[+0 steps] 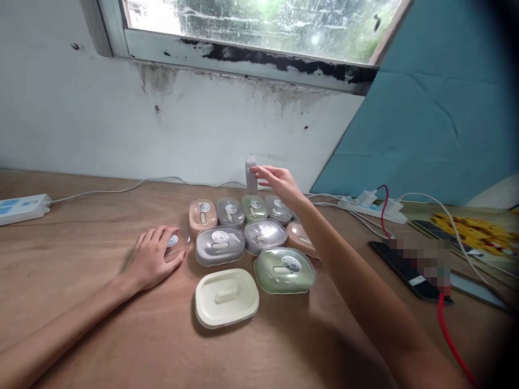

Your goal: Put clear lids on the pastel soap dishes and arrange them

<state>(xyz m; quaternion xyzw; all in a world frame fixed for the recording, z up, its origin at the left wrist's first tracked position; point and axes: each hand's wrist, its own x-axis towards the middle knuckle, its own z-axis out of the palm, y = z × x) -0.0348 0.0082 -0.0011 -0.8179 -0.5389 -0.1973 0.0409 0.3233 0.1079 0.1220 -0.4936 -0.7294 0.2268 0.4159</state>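
Observation:
My left hand (152,256) rests at the left of the group, fingers and thumb curved round a clear plastic lid (172,241) with a round sticker. Reaching to the wall, my right hand (278,179) has its fingertips on an upright, narrow, pale grey piece (251,181), seen edge-on. Between the hands sit several soap-dish-like boxes under clear lids: a pink box (197,219), a grey box (221,248) and a green box (279,275) among them. Nearest me lies a cream oval dish (226,297) with a raised middle and no sticker. My right forearm partly hides boxes behind it.
A white power strip (24,208) lies at the left, its cable running along the wall. At the right are another power strip (373,209) with plugs, a black phone-like device (401,270) and a red cable (450,329). A window (263,27) is above.

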